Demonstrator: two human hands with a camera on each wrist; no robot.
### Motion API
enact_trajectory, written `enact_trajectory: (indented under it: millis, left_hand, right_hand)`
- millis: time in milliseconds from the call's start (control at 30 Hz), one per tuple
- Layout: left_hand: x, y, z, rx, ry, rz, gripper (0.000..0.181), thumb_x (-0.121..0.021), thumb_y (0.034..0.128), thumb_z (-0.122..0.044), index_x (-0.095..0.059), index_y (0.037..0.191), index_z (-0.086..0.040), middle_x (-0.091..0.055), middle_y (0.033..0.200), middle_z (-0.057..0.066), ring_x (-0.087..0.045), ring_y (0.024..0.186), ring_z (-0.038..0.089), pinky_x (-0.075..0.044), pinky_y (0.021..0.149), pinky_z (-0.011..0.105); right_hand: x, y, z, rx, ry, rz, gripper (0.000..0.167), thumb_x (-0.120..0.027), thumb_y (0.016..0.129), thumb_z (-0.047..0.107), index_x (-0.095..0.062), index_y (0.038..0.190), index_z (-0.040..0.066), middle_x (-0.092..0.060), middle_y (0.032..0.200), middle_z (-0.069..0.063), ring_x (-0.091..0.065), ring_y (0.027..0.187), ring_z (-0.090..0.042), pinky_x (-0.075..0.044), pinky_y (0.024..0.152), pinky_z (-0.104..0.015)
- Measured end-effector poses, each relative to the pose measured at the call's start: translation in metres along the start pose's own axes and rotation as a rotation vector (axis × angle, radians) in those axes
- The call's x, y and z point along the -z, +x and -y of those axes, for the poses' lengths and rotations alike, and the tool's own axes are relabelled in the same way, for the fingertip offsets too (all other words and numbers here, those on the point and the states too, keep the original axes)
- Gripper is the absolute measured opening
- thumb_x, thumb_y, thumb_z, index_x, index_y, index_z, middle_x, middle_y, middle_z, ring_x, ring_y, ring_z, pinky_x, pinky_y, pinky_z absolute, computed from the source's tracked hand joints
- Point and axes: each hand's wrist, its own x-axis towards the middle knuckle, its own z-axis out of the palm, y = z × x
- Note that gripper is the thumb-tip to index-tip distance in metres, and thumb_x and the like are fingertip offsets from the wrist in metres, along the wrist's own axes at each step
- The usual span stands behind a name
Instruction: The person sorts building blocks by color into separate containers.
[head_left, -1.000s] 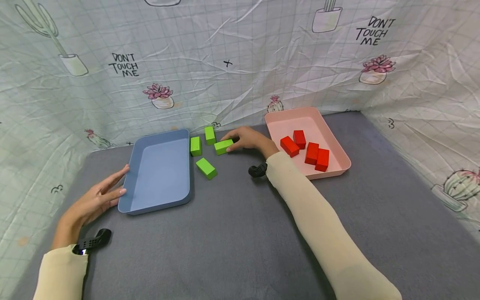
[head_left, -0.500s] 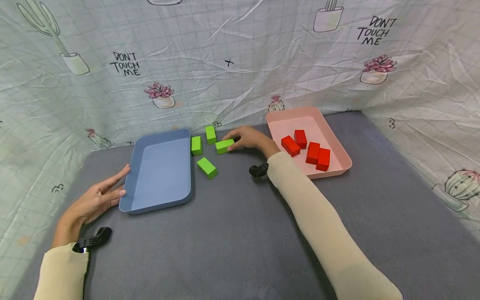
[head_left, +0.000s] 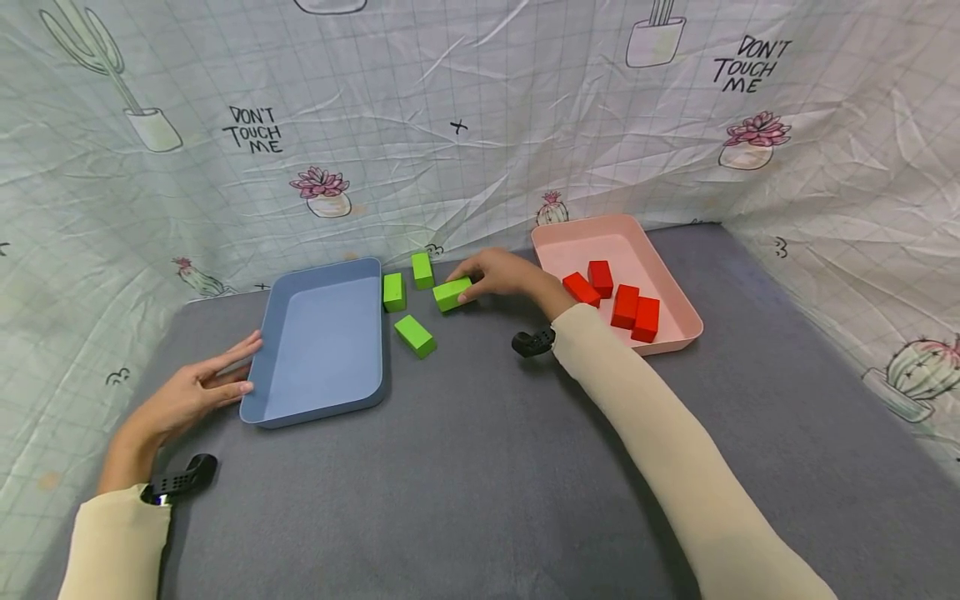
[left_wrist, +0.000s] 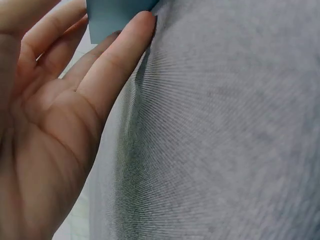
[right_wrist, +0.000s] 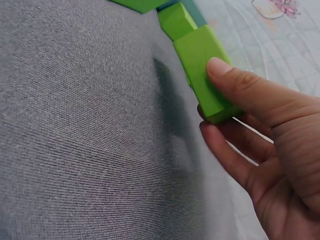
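My right hand (head_left: 498,273) pinches a green block (head_left: 452,294) between thumb and fingers. In the right wrist view this green block (right_wrist: 202,70) looks tilted and raised, with a dark shadow on the cloth beside it. Three other green blocks lie close by: one (head_left: 393,292) against the blue tray, one (head_left: 422,271) behind, one (head_left: 415,336) nearer me. At the left, my left hand (head_left: 183,400) touches the outer left wall of the blue tray (head_left: 318,412) with extended fingers. A corner of that blue tray (left_wrist: 112,22) shows in the left wrist view.
A pink tray (head_left: 667,279) at the back right holds several red blocks (head_left: 625,307); my right forearm crosses its near left corner. Grey cloth (head_left: 420,492) covers the table. A printed curtain (head_left: 420,167) stands behind and along both sides.
The green block in my right hand has risen slightly and tilted. My right wrist and forearm have shifted a little to the right. The left hand stays at the blue tray.
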Motion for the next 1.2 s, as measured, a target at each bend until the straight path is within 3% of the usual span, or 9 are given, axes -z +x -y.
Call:
enact_trajectory:
  millis: [167,333,600,1200]
  left_hand:
    - [-0.001,0.002,-0.002,-0.014,0.118,-0.024,0.064,-0.063,0.1011,-0.008,-0.036,0.159,-0.014,-0.021,0.169,-0.004,-0.042,0.131,-0.015,-0.04,0.098,0.006]
    - [-0.002,0.003,-0.004,-0.001,0.166,-0.038,0.064,-0.065,0.1009,-0.012,-0.038,0.159,-0.016,-0.024,0.168,-0.003,-0.042,0.13,-0.016,-0.04,0.097,0.005]
    - [-0.004,0.002,-0.007,0.006,0.179,-0.04,0.064,-0.064,0.1014,-0.013,-0.037,0.159,-0.016,-0.023,0.169,-0.002,-0.043,0.129,-0.016,-0.04,0.095,0.004]
    - [-0.004,-0.001,-0.007,-0.023,0.156,-0.052,0.065,-0.066,0.0996,-0.009,-0.039,0.158,-0.013,-0.024,0.168,-0.001,-0.039,0.133,-0.015,-0.039,0.098,0.005]
  right_hand:
    - [0.004,-0.008,0.007,0.026,0.007,-0.032,0.042,-0.08,0.09,0.024,-0.072,0.13,0.014,-0.072,0.122,-0.002,-0.063,0.103,-0.016,-0.051,0.091,-0.032]
    - [0.006,-0.015,0.012,0.061,0.002,-0.066,0.043,-0.082,0.088,0.025,-0.073,0.128,0.015,-0.074,0.119,-0.001,-0.065,0.099,-0.013,-0.052,0.088,-0.03]
    - [0.009,-0.023,0.02,0.087,0.027,-0.091,0.041,-0.083,0.088,0.022,-0.074,0.127,0.016,-0.075,0.112,0.001,-0.063,0.089,-0.012,-0.051,0.08,-0.027]
    - [0.008,-0.044,0.029,0.152,0.058,-0.125,0.04,-0.083,0.087,0.022,-0.074,0.126,0.015,-0.075,0.108,0.002,-0.064,0.087,-0.013,-0.054,0.081,-0.028]
